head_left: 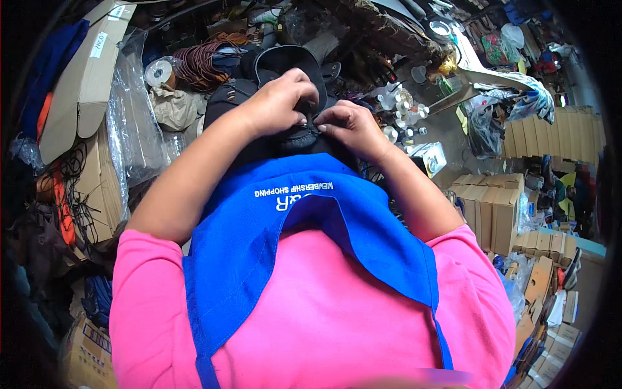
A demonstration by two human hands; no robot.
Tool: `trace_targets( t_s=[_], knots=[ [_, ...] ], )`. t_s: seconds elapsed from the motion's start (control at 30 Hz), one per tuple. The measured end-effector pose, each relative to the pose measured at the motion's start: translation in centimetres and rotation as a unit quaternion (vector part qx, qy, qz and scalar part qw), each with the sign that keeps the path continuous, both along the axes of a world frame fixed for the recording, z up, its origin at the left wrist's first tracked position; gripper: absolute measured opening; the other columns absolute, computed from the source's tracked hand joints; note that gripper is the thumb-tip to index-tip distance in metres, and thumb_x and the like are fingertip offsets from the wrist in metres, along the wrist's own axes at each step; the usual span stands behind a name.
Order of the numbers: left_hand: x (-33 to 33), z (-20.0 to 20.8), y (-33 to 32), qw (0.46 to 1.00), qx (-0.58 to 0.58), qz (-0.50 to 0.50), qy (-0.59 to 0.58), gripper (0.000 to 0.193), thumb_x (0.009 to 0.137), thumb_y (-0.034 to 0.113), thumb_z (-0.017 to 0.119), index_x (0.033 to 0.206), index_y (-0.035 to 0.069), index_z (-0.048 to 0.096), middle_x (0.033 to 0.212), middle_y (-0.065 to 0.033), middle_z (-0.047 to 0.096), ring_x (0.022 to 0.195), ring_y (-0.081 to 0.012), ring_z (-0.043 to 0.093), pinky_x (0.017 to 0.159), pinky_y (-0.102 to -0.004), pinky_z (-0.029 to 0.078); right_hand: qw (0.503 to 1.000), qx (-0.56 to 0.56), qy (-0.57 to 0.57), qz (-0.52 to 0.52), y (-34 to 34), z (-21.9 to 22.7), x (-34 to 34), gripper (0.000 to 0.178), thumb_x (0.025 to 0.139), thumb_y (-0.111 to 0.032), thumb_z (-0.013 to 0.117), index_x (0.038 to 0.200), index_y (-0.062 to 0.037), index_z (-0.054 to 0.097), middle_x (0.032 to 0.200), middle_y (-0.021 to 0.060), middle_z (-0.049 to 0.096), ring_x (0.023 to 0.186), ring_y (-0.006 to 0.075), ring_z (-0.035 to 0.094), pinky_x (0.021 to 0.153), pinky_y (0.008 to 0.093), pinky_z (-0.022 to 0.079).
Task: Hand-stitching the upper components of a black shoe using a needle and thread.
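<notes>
A black leather shoe (299, 139) lies in front of me over my lap, its stitched rounded toe towards me and its curved opening at the far side. My left hand (285, 104) reaches over the shoe from the left, with thumb and fingers pinched on its upper. From the right, my right hand (353, 128) pinches the same part, its fingertips close beside the left ones. Anything thin between the fingertips is too small to make out. Below the shoe spreads a blue apron (246, 214).
Coiled brown cord (204, 65) and a spool (159, 72) sit at the far left, near crumpled paper (173, 109). Several small bottles (405, 107) and a metal tin (429, 157) stand on the right. Cardboard boxes (489, 207) are stacked farther right; a long carton (84, 78) leans left.
</notes>
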State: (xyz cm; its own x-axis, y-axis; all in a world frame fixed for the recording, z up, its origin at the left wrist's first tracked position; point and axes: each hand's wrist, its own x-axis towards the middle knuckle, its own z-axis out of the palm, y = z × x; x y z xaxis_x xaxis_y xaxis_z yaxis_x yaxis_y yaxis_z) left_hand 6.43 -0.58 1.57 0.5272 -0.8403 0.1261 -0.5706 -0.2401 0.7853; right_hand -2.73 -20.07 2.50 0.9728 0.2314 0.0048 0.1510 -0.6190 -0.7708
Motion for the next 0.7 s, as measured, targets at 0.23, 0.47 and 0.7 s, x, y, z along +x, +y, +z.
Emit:
trace_targets(
  t_s=[0.23,0.47,0.7],
  knots=[
    [-4.1,0.7,3.8,0.973,-0.075,0.171,-0.134,0.045,0.074,-0.014,0.050,0.111,0.007,0.063,0.101,-0.0144,0.050,0.093,-0.0300,0.056,0.084,-0.0356,0.046,0.972,-0.195,-0.131,0.030,-0.3,0.8,-1.8,0.024,0.079,-0.010,0.067,0.101,-0.0165,0.070,0.075,0.0070,0.048,0.075,0.0255,0.051,0.070,0.0355,0.039],
    [-6.1,0.4,4.5,0.949,0.059,0.208,-0.228,0.014,0.073,0.007,0.068,0.086,0.013,0.071,0.076,-0.0036,0.056,0.079,-0.0226,0.057,0.077,-0.0352,0.038,0.955,-0.263,-0.140,0.001,1.3,0.2,-4.1,0.042,0.073,-0.007,0.063,0.113,-0.0185,0.066,0.080,0.0068,0.052,0.086,0.0236,0.055,0.086,0.0412,0.036],
    [-4.8,-0.4,3.7,0.974,-0.043,0.194,-0.109,0.017,0.073,0.007,0.069,0.088,0.015,0.072,0.075,-0.0035,0.053,0.080,-0.0217,0.054,0.072,-0.0353,0.040,0.997,-0.074,0.008,0.005,-1.6,-0.3,-1.6,0.039,0.077,0.000,0.059,0.108,-0.0207,0.071,0.075,0.0041,0.049,0.077,0.0194,0.052,0.070,0.0307,0.043]
  ],
)
